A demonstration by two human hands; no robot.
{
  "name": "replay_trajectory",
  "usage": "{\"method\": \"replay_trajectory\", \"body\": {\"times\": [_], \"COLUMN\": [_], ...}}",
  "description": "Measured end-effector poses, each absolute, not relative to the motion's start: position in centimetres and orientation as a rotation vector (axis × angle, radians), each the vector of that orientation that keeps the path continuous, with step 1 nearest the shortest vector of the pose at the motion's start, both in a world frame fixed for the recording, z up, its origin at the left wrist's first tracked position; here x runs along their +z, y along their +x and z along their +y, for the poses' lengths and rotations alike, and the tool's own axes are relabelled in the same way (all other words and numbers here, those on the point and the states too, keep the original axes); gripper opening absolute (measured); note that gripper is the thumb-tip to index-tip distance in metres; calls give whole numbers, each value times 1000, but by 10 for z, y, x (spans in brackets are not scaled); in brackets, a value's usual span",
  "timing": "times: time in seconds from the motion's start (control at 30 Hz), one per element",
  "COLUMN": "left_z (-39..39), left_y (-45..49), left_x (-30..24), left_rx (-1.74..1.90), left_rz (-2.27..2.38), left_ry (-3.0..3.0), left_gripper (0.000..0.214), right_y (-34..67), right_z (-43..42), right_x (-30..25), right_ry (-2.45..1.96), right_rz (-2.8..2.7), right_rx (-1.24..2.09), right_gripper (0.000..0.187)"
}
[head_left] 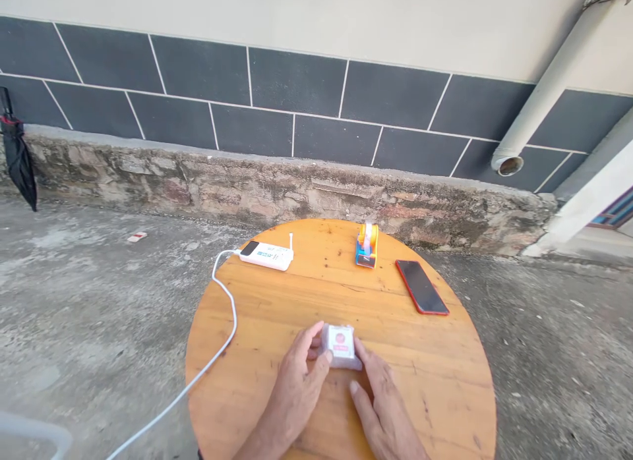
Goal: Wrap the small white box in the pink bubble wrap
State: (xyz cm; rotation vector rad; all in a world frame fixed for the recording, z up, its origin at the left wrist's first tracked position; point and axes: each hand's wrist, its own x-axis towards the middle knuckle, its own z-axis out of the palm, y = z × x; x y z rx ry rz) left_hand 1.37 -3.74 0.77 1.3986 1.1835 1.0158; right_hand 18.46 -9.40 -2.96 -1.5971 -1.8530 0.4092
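Note:
A small white box with a red round label (340, 343) rests on the round wooden table (277, 315) near its front. My left hand (302, 368) grips the box's left side, thumb and fingers closed on it. My right hand (378, 397) touches the box's right side, its fingers pressed against the box and the thumb stretched along the tabletop.
A white power bank (266, 255) with a white cable (222, 341) lies at the table's back left. An orange and blue tape dispenser (366, 245) stands at the back, a red phone (421, 287) to its right. A stone ledge, tiled wall and drainpipe (544, 97) lie beyond.

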Motion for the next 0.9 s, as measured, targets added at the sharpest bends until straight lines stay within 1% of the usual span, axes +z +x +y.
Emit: {"method": "replay_trajectory", "body": {"times": [0.07, 0.13, 0.2, 0.3, 0.43, 0.57, 0.7, 0.9], "left_z": [-36, -34, -31, -29, -30, -31, -30, -30], "left_y": [12, 11, 12, 14, 16, 16, 17, 17], "left_x": [10, 9, 8, 7, 6, 7, 8, 8], "left_rx": [1008, 1003, 1009, 1027, 1066, 1090, 1094, 1082], "left_rz": [1196, 1208, 1220, 1239, 1230, 1222, 1226, 1239], "left_ry": [1430, 1463, 1502, 1523, 1511, 1511, 1491, 1502], "left_gripper": [43, 42, 38, 33, 31, 31, 30, 29], "right_y": [187, 192, 199, 206, 201, 192, 189, 186], "right_z": [-95, -92, -84, -63, -35, -20, -13, -7], "right_x": [-27, -19, -5, 22, 48, 54, 54, 50], "right_ry": [-1575, -1574, -1589, -1517, -1411, -1410, -1408, -1350], "right_rz": [-1850, -1814, -1785, -1886, -2079, -2200, -2237, -2320], "right_rx": [361, 309, 268, 288, 319, 362, 321, 199], "right_gripper": [54, 49, 38, 21, 16, 11, 12, 24]}}
